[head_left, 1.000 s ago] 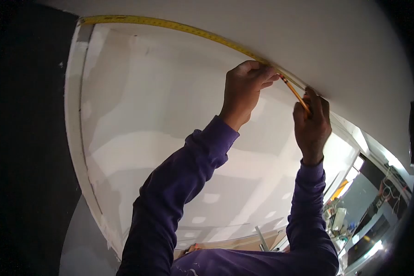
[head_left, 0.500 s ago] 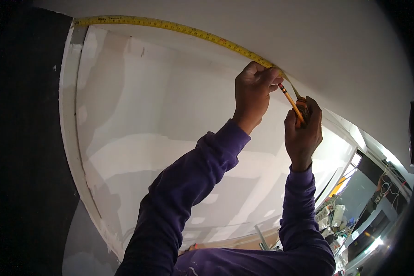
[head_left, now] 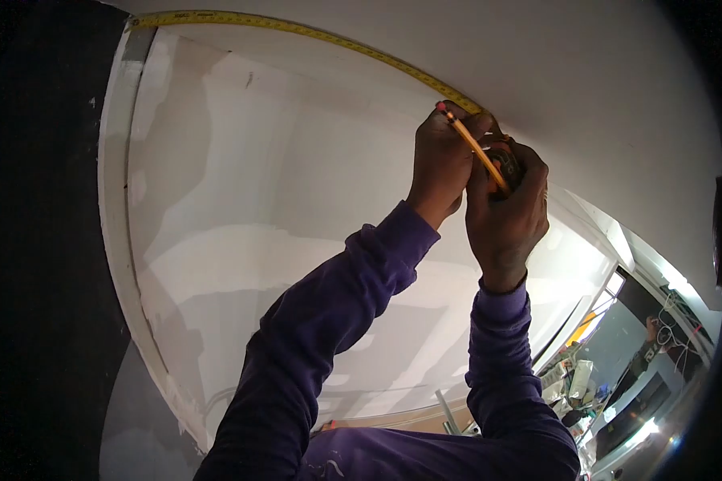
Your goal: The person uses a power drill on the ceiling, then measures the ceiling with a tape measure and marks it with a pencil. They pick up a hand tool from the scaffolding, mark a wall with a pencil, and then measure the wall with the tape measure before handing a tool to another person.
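Observation:
A yellow tape measure blade [head_left: 313, 32] runs along the top of the wall from the dark edge at the upper left to my hands. My left hand [head_left: 444, 164] pinches the blade near its right end, thumb and fingers closed on it. Close beside it, my right hand [head_left: 509, 224] is wrapped around the dark and orange tape measure case [head_left: 505, 159]. A yellow pencil [head_left: 471, 143] with a pink eraser also sits in my right hand, its eraser end pointing up-left across my left hand. Part of the case is hidden by my fingers.
Patchy white and grey wallboard [head_left: 241, 280] fills the middle, with a pale vertical trim [head_left: 118, 160] at its left. Assorted clutter [head_left: 573, 385] stands at the lower right. Another person's raised hand [head_left: 651, 329] shows near hanging white cables [head_left: 672, 330].
My right hand has moved left and up with the case and pencil, right up to my left hand. The pencil's eraser end now overlaps my left hand. The left hand still pinches the blade.

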Motion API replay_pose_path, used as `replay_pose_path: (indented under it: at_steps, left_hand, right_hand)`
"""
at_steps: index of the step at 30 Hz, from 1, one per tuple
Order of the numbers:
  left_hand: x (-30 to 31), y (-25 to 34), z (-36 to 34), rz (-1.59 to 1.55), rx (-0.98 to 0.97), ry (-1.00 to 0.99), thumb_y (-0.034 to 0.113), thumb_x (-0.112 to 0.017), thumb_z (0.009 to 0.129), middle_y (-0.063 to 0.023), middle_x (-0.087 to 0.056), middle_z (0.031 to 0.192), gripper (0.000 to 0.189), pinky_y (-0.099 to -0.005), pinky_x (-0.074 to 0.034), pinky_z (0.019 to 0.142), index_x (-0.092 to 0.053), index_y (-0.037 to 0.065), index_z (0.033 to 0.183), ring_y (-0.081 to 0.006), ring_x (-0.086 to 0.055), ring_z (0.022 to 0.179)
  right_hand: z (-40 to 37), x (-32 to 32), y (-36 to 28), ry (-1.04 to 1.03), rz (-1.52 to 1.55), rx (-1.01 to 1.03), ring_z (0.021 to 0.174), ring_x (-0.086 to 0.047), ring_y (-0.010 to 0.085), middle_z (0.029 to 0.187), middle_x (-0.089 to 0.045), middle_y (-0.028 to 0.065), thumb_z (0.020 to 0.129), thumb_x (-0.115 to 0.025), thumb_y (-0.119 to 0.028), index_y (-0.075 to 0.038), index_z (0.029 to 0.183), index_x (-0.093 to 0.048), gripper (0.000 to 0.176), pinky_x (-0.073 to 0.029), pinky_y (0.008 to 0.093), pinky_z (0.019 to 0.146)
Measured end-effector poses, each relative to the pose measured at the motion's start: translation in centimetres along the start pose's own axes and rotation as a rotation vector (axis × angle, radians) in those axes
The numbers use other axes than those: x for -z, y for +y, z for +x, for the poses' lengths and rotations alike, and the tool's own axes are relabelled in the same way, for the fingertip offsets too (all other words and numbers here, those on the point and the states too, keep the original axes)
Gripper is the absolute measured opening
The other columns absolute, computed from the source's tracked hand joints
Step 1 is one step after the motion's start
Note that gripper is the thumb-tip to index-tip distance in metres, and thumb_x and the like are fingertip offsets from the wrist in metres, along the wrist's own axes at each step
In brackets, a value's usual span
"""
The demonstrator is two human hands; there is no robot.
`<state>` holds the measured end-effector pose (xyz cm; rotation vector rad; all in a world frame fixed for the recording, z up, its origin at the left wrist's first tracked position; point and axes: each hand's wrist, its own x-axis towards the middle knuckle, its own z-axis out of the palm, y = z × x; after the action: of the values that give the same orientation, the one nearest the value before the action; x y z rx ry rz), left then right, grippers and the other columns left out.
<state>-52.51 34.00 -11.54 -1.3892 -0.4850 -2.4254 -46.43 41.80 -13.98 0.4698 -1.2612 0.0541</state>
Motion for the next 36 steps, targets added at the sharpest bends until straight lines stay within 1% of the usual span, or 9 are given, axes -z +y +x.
replay_pose_path:
  at_steps: [9, 15, 17, 20, 24, 26, 30, 33, 36]
  left_hand:
    - [-1.4, 0.2, -0.8, -0.147, -0.01, 0.03, 0.006, -0.058, 0.096, -0.0072, -0.058, 0.087, 0.01, -0.026, -0.054, 0.059, -0.049, 0.002, 0.092, -0.0127, -0.062, 0.066]
    - [-1.4, 0.0, -0.6, -0.131, -0.007, 0.015, 0.005, -0.056, 0.096, -0.0066, -0.056, 0.084, 0.008, -0.0271, -0.055, 0.059, -0.05, 0.001, 0.094, -0.0129, -0.062, 0.066]
    - [-1.3, 0.1, -0.6, -0.114, 0.005, 0.02, 0.006, -0.056, 0.096, -0.0066, -0.057, 0.084, 0.008, -0.0276, -0.055, 0.058, -0.051, 0.001, 0.094, -0.0128, -0.062, 0.066]
    - [-0.9, 0.2, -0.4, -0.082, -0.009, -0.004, 0.007, -0.057, 0.096, -0.0062, -0.057, 0.085, 0.007, -0.0274, -0.054, 0.062, -0.052, 0.001, 0.094, -0.0111, -0.06, 0.069]
    - [-0.8, 0.4, -0.4, -0.029, 0.003, 0.007, 0.01, -0.058, 0.096, -0.005, -0.057, 0.084, 0.009, -0.0256, -0.052, 0.067, -0.053, 0.002, 0.093, -0.0104, -0.058, 0.073]
    - [0.6, -0.8, -0.1, -0.089, -0.047, -0.128, 0.014, -0.058, 0.097, -0.0037, -0.056, 0.086, 0.012, -0.0253, -0.05, 0.068, -0.053, 0.003, 0.095, -0.0107, -0.058, 0.075]
    - [2.7, 0.5, -3.4, -0.489, -0.017, -0.47, 0.041, -0.049, 0.098, -0.005, -0.046, 0.127, 0.046, -0.0322, -0.041, 0.097, -0.039, 0.01, 0.131, -0.0146, -0.047, 0.115]
    - [2.3, 0.2, -3.5, -0.902, 0.03, -0.448, 0.041, -0.05, 0.099, 0.0014, -0.05, 0.119, 0.042, -0.0297, -0.041, 0.096, -0.046, 0.01, 0.127, -0.0097, -0.047, 0.113]
    - [3.1, -1.5, -1.4, -0.927, 0.068, -0.414, 0.041, -0.05, 0.099, 0.0012, -0.05, 0.119, 0.042, -0.03, -0.041, 0.096, -0.046, 0.011, 0.127, -0.0098, -0.047, 0.114]
  right_hand:
    - [-0.4, 1.8, 1.3, -0.128, 0.148, 0.109, 0.119, -0.056, 0.0408, 0.124, -0.053, 0.0281, 0.083, -0.067, -0.009, 0.0, 0.117, -0.055, 0.037, -0.052, 0.0449, 0.09]
    - [-0.4, 3.0, 1.1, -0.019, 0.057, 0.104, 0.114, -0.056, 0.0397, 0.124, -0.052, 0.027, 0.091, -0.058, -0.02, 0.001, 0.105, -0.062, 0.025, -0.048, 0.0463, 0.093]
    - [-0.5, 4.0, 0.6, 0.098, 0.152, 0.155, 0.113, -0.057, 0.0348, 0.125, -0.052, 0.0259, 0.104, -0.03, -0.035, -0.002, 0.097, -0.063, 0.047, -0.05, 0.0437, 0.089]
    - [0.1, 4.1, -1.3, 0.212, 0.34, 0.229, 0.099, -0.063, 0.0303, 0.112, -0.059, 0.0252, 0.105, -0.029, -0.033, 0.002, 0.092, -0.06, 0.049, -0.054, 0.0354, 0.076]
    - [1.4, 4.1, -3.4, -0.104, 0.652, 0.289, 0.067, -0.054, 0.0193, 0.08, -0.061, 0.0153, 0.104, -0.032, -0.029, -0.001, 0.094, -0.061, 0.041, -0.043, 0.0312, 0.058]
    - [3.1, 3.0, -4.0, -0.157, 0.542, 0.426, 0.07, -0.06, 0.023, 0.082, -0.063, 0.0181, 0.091, -0.048, -0.01, 0.004, 0.098, -0.064, 0.022, -0.047, 0.0329, 0.061]
    - [6.0, 0.8, -7.1, -0.176, 0.511, 0.508, 0.075, -0.065, 0.0274, 0.086, -0.066, 0.0182, 0.076, -0.057, 0.0, 0.004, 0.099, -0.067, 0.025, -0.052, 0.035, 0.068]
    - [7.3, -1.7, -7.4, -0.118, 0.475, 0.619, 0.075, -0.067, 0.0272, 0.085, -0.068, 0.0143, 0.072, -0.063, 0.0, 0.001, 0.095, -0.066, 0.023, -0.055, 0.0357, 0.069]
    - [7.5, -3.0, -8.1, -0.097, 0.442, 0.634, 0.076, -0.066, 0.0282, 0.086, -0.068, 0.0127, 0.071, -0.067, 0.0, 0.0, 0.096, -0.064, 0.025, -0.055, 0.036, 0.069]
